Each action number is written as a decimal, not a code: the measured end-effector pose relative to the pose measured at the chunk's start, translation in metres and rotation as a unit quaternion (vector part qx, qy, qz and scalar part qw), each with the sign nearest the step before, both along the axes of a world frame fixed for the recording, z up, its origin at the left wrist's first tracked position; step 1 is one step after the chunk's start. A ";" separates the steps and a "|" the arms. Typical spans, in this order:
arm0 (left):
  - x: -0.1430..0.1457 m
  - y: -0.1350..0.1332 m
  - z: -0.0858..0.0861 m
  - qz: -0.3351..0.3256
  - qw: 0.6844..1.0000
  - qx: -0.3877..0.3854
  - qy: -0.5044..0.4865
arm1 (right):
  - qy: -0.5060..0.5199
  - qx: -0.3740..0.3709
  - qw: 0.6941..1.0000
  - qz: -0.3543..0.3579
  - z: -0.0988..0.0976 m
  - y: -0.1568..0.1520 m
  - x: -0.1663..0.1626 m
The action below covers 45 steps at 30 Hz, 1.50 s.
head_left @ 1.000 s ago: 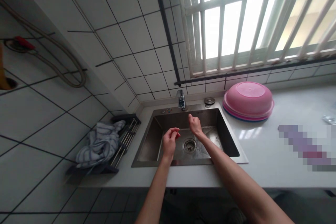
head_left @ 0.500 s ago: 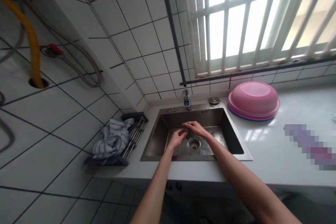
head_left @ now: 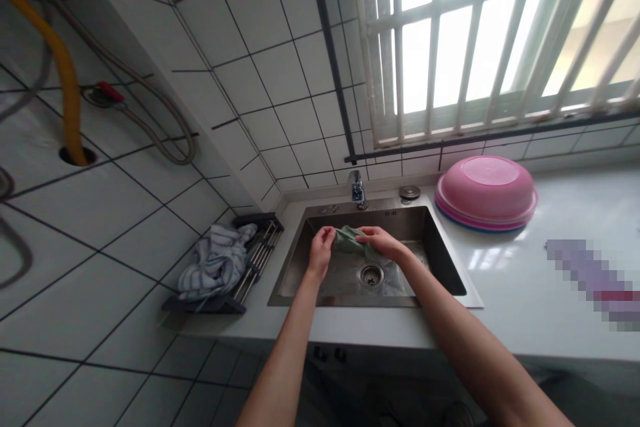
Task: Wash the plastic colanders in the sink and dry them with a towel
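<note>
head view: both hands on green cloth [head_left: 350, 240]

The green cloth [head_left: 350, 241] is small and dim; both hands cover its ends, so its full shape cannot be told. A pixelated patch [head_left: 595, 275] blots out part of the counter [head_left: 525, 293]. The orange hose [head_left: 65, 80] and the window grille [head_left: 500, 33] run off the top edge. What lies under the striped towel [head_left: 216, 262] on the rack stays hidden
</note>
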<state>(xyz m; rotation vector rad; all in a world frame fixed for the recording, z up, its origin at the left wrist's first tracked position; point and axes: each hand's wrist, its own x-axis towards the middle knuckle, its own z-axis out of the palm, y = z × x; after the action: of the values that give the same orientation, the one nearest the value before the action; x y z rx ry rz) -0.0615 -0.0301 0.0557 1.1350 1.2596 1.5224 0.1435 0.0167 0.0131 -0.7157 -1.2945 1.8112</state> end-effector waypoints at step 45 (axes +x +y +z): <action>-0.052 -0.122 -0.018 0.127 0.862 0.134 0.472 | -0.406 0.223 0.792 -0.397 0.072 0.093 0.115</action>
<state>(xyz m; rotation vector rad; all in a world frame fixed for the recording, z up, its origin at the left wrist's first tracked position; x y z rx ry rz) -0.1139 -0.1518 0.0376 2.1202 1.9220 1.3631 0.2581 0.1098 0.0849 -1.5536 -1.5078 0.4484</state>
